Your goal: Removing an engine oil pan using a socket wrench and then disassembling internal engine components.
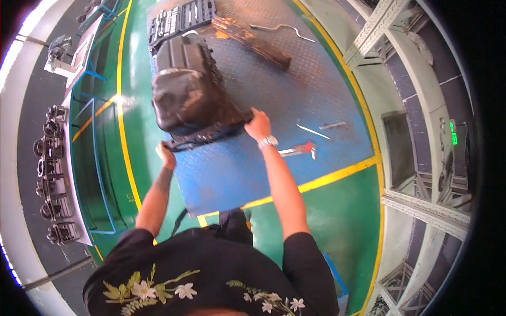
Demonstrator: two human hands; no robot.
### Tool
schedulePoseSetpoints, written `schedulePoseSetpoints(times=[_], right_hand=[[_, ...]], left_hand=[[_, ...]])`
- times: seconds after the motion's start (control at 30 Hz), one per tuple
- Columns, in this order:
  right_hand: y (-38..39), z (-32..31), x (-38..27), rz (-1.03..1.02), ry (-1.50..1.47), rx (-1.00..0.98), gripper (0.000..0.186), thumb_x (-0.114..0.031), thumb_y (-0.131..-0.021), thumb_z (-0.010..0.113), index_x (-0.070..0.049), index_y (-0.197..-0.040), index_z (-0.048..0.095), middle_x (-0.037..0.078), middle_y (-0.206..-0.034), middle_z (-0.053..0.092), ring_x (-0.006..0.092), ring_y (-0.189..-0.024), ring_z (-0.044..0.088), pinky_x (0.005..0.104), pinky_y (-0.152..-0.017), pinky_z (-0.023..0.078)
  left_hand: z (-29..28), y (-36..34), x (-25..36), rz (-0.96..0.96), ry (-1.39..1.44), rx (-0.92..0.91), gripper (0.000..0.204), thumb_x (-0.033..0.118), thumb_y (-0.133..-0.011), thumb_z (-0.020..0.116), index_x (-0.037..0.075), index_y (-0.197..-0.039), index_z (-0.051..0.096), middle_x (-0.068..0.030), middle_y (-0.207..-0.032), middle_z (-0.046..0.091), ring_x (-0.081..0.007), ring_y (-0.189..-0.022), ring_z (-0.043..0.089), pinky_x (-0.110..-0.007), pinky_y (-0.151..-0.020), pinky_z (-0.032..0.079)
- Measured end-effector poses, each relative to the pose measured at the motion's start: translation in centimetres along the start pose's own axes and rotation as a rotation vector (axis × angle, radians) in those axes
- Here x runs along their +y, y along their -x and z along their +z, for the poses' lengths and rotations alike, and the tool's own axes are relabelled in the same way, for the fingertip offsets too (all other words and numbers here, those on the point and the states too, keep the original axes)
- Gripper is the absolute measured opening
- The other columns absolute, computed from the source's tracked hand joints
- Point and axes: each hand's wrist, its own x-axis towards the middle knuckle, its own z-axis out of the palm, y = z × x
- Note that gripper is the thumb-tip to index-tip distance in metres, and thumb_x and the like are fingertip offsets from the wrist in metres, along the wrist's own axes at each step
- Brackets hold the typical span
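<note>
A large dark metal pan-shaped part [184,94] lies on the blue chequer-plate surface [221,179]. My left hand [166,154] is closed on its lower left corner, and my right hand [257,125] grips the flange at its right corner. Just right of my right forearm lie a red-and-silver tool [300,149], a thin L-shaped rod [313,131] and a short flat metal piece [332,125]. An open socket case [182,21] sits beyond the part, with a long rough wooden block [253,45] and a bent bar [279,27] to the right.
Along the left, blue-framed benches [95,110] carry several metal mechanical parts [52,158], beyond the green floor [137,105] with yellow lines. A white steel frame [421,210] stands on the right. My feet are at the plate's near edge.
</note>
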Motion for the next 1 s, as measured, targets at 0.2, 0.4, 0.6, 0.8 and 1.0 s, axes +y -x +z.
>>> schedulePoseSetpoints(times=[0.2, 0.4, 0.6, 0.8, 1.0], right_hand=[[5.8, -5.4, -1.6, -0.032, 0.253, -0.326, 0.081, -0.027, -0.077, 0.073, -0.005, -0.142, 0.031, 0.02, -0.128, 0.051, 0.0375, -0.118, 0.049, 0.0519, -0.097, 0.04], [25.6, -22.9, 21.4, 0.256, 0.248, 0.151, 0.037, -0.028, -0.09, 0.062, 0.002, -0.068, 0.061, 0.021, -0.068, 0.058, 0.0402, -0.066, 0.054, 0.0495, -0.061, 0.042], [53.2, -42.0, 43.2, 1.051, 0.492, -0.057, 0.038, -0.033, -0.092, 0.054, 0.0, -0.079, 0.067, 0.023, -0.076, 0.065, 0.0424, -0.069, 0.062, 0.0514, -0.065, 0.047], [57.5, -55.1, 48.2, 1.74, -0.271, -0.158, 0.011, -0.015, -0.086, 0.061, -0.007, -0.093, 0.064, 0.006, -0.066, 0.057, 0.0171, -0.047, 0.046, 0.0358, -0.044, 0.035], [44.5, -71.3, 63.0, 0.082, 0.885, -0.7, 0.026, -0.022, -0.082, 0.067, 0.004, -0.085, 0.069, 0.019, -0.078, 0.07, 0.0314, -0.069, 0.066, 0.0407, -0.065, 0.05]], left_hand=[[-6.1, -6.0, 0.9, 0.242, -1.04, -0.212, 0.028, 0.014, -0.089, 0.039, -0.002, -0.092, 0.061, -0.0208, -0.098, 0.061, -0.035, -0.094, 0.054, -0.045, -0.079, 0.044], [5.0, 4.8, 14.9, 0.508, -0.59, 0.252, 0.031, 0.022, -0.089, 0.052, -0.007, -0.094, 0.061, -0.0256, -0.092, 0.059, -0.0392, -0.086, 0.056, -0.048, -0.08, 0.044], [11.7, -2.0, 21.8, 0.197, -1.351, 0.432, 0.107, 0.088, -0.07, 0.042, 0.0, -0.131, 0.048, -0.0234, -0.129, 0.052, -0.04, -0.121, 0.05, -0.052, -0.101, 0.036], [15.4, 3.8, 21.1, 0.009, -1.358, 0.325, 0.122, 0.091, -0.065, 0.041, 0.0, -0.145, 0.027, -0.0233, -0.149, 0.028, -0.0384, -0.141, 0.021, -0.053, -0.113, 0.014], [31.1, 14.4, 15.2, 0.398, -1.701, 0.551, 0.06, 0.053, -0.088, 0.051, -0.001, -0.114, 0.058, -0.0225, -0.106, 0.062, -0.0417, -0.094, 0.062, -0.051, -0.083, 0.05]])
